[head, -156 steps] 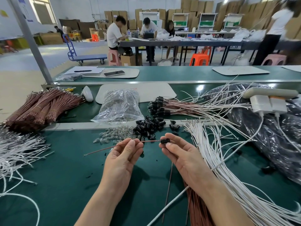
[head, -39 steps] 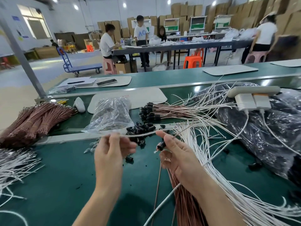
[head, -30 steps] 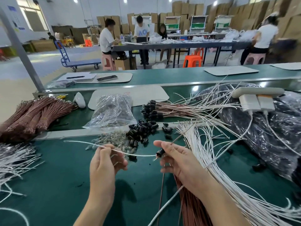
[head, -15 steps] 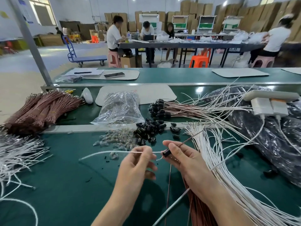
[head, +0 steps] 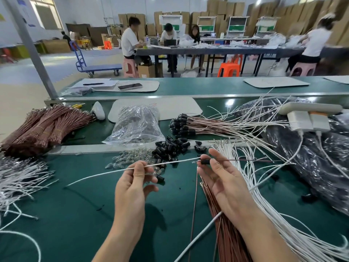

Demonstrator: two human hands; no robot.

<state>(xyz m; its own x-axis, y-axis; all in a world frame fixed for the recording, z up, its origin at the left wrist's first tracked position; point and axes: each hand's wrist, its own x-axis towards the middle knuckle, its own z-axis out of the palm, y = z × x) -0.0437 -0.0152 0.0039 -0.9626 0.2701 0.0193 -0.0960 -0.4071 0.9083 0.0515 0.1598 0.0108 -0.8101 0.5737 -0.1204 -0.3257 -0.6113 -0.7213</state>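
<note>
While the left hand has its fingers clamped on the white wire, the right hand pinches the black cap, with a brown wire running out its far side. Both are held above the desk, midway between its left and right edges, near the loose caps. The wire tip is just beside the cap mouth. Best to grip nearer the tip, line it up straight and push steadily.
</note>
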